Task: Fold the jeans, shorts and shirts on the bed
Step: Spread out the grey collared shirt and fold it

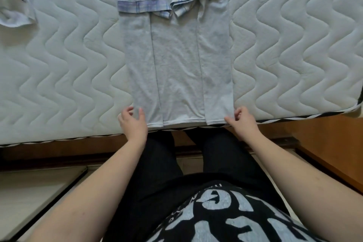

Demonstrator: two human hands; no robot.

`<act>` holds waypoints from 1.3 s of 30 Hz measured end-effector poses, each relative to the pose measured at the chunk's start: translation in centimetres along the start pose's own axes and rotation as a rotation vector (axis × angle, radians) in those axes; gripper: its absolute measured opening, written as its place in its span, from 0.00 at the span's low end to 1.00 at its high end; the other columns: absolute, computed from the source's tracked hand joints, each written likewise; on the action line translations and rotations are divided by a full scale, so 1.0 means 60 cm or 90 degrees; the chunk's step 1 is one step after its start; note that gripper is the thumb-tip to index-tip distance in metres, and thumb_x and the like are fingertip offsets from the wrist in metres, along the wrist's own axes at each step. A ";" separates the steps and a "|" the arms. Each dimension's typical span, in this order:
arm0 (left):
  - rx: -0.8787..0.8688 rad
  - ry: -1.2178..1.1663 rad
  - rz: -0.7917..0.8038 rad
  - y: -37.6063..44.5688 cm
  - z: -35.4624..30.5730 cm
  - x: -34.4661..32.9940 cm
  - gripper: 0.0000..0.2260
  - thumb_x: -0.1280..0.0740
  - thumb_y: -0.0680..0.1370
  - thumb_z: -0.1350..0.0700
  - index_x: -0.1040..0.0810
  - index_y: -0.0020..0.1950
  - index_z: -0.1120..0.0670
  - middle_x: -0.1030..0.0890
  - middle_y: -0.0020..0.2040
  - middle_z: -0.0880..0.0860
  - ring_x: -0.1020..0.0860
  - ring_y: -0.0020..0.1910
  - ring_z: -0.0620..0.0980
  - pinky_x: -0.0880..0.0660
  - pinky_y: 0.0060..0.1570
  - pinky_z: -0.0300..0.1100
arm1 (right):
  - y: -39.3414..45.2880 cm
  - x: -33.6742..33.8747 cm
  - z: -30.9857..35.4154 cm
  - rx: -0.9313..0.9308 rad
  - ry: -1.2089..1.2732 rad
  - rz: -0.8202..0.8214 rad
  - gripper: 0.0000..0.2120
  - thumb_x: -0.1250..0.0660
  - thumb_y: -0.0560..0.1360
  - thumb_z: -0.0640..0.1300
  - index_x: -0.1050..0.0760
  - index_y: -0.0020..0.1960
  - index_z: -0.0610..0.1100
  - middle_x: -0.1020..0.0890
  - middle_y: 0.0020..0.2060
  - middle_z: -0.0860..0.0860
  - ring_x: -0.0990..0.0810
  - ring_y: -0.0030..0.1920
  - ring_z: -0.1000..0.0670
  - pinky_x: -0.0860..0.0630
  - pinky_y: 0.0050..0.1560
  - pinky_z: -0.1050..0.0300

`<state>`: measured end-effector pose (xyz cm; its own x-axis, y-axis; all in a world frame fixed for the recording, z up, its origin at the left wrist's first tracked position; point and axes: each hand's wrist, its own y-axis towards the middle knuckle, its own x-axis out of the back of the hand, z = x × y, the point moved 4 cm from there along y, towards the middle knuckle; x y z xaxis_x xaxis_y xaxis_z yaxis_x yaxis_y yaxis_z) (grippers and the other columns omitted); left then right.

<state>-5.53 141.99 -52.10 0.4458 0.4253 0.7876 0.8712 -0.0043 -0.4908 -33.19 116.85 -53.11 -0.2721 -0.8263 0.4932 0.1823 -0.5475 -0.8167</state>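
A pale blue shirt with plaid sleeve cuffs lies flat on the quilted mattress, both sides folded in toward its middle. Its hem reaches the mattress's near edge. My left hand hovers at the hem's left corner with fingers loosely curled, holding nothing. At the hem's right corner is my right hand; thumb and fingers meet at the fabric edge, and whether they pinch it is unclear.
Another light garment lies crumpled at the mattress's far left. A wooden bed frame runs below the mattress edge and out to the right. My dark-clothed legs stand against the bed's near side.
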 end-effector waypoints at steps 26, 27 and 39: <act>-0.293 0.147 0.290 -0.052 -0.027 0.145 0.20 0.30 0.76 0.58 0.25 0.67 0.53 0.23 0.61 0.50 0.24 0.57 0.50 0.29 0.59 0.42 | -0.127 0.080 0.136 0.584 -0.390 -0.283 0.10 0.24 0.65 0.36 0.21 0.43 0.40 0.21 0.54 0.39 0.21 0.49 0.36 0.28 0.48 0.46; -0.318 0.170 0.264 -0.050 -0.034 0.154 0.21 0.29 0.74 0.60 0.24 0.67 0.52 0.23 0.60 0.51 0.23 0.55 0.50 0.29 0.57 0.42 | -0.130 0.079 0.143 0.625 -0.398 -0.258 0.12 0.23 0.63 0.34 0.22 0.44 0.39 0.20 0.54 0.39 0.20 0.49 0.37 0.26 0.48 0.45; -0.749 0.210 0.017 -0.067 -0.130 0.265 0.05 0.25 0.68 0.64 0.20 0.38 0.58 0.18 0.55 0.57 0.19 0.53 0.60 0.27 0.51 0.51 | -0.230 0.132 0.213 0.787 -0.368 -0.301 0.13 0.21 0.63 0.33 0.16 0.47 0.41 0.14 0.39 0.48 0.14 0.39 0.46 0.22 0.40 0.53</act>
<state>-0.35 141.71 -34.67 0.3483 0.1630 0.9231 0.4393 -0.8983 -0.0072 -25.79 116.18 -34.07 -0.1795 -0.3115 0.9331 0.9518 -0.2946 0.0848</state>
